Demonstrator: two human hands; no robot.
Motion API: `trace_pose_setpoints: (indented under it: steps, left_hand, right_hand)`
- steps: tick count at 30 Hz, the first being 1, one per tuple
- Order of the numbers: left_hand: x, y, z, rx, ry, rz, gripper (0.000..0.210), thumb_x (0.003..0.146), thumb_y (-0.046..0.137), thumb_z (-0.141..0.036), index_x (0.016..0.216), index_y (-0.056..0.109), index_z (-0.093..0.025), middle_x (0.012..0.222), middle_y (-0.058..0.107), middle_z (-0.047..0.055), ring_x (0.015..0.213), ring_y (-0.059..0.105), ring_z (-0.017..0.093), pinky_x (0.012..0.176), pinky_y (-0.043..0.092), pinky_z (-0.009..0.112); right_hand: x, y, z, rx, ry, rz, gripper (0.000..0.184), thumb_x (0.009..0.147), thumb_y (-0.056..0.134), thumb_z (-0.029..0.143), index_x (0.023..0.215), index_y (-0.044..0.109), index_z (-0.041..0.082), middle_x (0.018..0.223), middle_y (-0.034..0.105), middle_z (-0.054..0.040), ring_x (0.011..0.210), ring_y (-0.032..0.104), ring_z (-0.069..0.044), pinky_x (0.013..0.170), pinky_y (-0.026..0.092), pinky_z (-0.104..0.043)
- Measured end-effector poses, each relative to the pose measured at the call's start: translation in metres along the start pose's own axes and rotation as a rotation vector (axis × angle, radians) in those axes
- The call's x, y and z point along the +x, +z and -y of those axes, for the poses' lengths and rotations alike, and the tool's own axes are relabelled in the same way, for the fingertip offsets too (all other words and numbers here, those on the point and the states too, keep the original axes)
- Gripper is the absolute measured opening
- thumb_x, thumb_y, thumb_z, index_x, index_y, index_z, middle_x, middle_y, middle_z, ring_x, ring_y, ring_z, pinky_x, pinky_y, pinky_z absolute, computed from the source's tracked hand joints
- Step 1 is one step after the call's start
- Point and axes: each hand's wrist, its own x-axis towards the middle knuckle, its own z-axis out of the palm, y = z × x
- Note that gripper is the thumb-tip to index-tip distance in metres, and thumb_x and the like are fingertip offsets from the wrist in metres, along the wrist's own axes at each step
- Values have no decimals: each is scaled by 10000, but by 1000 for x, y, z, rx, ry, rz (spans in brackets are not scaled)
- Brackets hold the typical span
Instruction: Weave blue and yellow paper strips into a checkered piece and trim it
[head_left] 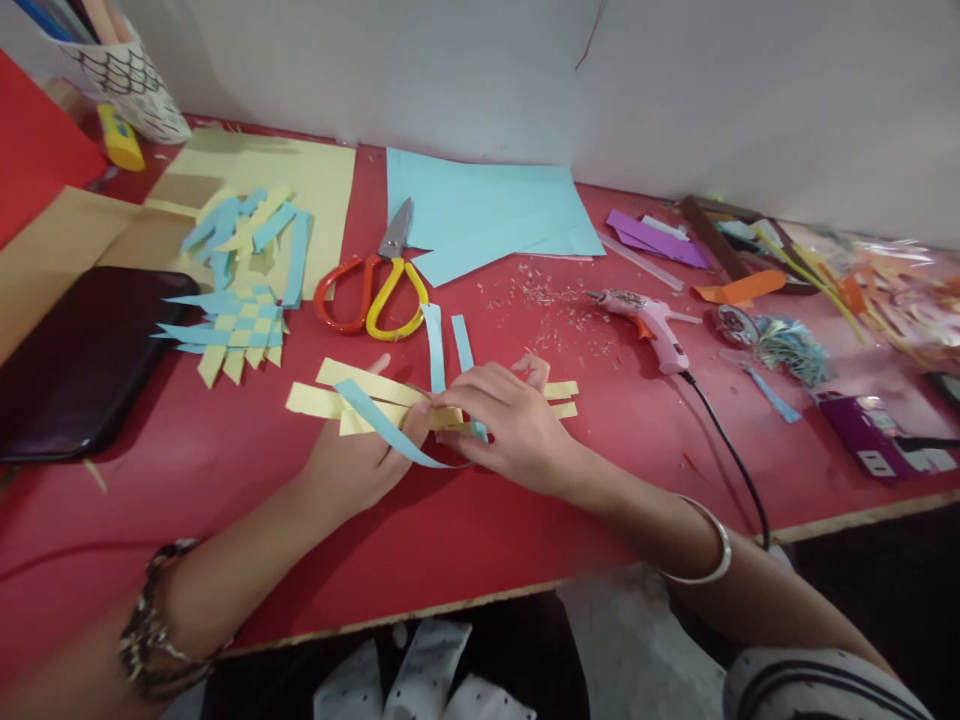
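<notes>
i see both hands meeting at the middle of the red table (pixel 187 470), working a small paper weave. the left hand (pixel 360 465) lies palm-down on the yellow strips (pixel 352 395), its fingers closed on a long blue strip (pixel 379 430) that curves from under the thumb across toward the right hand (pixel 510 425). the right hand presses flat on the crossing point, fingertips pinching the blue strip's other end against the yellow ones; its grip looks closed on paper, not lifted. two more blue strips (pixel 448 350) stand up behind the hands, already laid across the yellows. i judge this mat is early: only a few yellow strips side by side, two blue crossings in, a third being threaded, with most of the yellow length unwoven at both ends. a finished-looking checker mat (pixel 244 325) of blue and yellow lies well apart to the left, on a yellow sheet (pixel 315 180), with loose blue strips above it. scissors (pixel 371 285) rest just behind the work, a blue sheet (pixel 487 210) beyond them, and a pink glue gun (pixel 649 320) to the right, its cord running off the table edge.
</notes>
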Motion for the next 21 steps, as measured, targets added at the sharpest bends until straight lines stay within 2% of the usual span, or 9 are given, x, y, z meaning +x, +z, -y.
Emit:
trace_pose_setpoints:
  steps: [4,9,15,17,21]
  left_hand:
    - [4,-2,-2,49,68,-5,399,886,283,-305,645,581,-194,526,600,20,540,594,178,571,506,305]
    - [10,-7,-6,-79,77,74,426,892,292,-347,671,633,-217,571,646,-5,563,607,149,518,468,251]
    - [11,-8,-5,-99,27,154,428,874,339,-441,746,681,-219,680,693,13,703,637,210,617,485,321]
    - [11,-7,-4,-106,32,152,407,864,374,-433,710,679,-212,652,684,14,693,635,213,652,487,335]
    - [11,-6,-5,-132,53,117,353,845,407,-380,673,659,-202,650,675,-2,607,613,171,829,460,386]
  right_hand:
    - [1,-1,1,131,101,48,135,817,504,194,936,563,177,922,632,-34,872,546,-160,698,215,-298]
    - [2,-3,2,220,121,44,55,813,503,197,847,531,165,860,620,-9,755,549,-120,688,197,-286]
    - [3,-5,1,292,204,63,67,768,507,215,770,453,174,810,598,11,669,517,-105,719,205,-287]
    - [3,-6,1,306,223,61,87,747,513,214,748,434,176,784,588,18,655,505,-104,713,211,-288]
    - [3,-7,1,351,258,61,93,684,497,148,717,417,180,728,582,22,636,502,-108,700,239,-296]
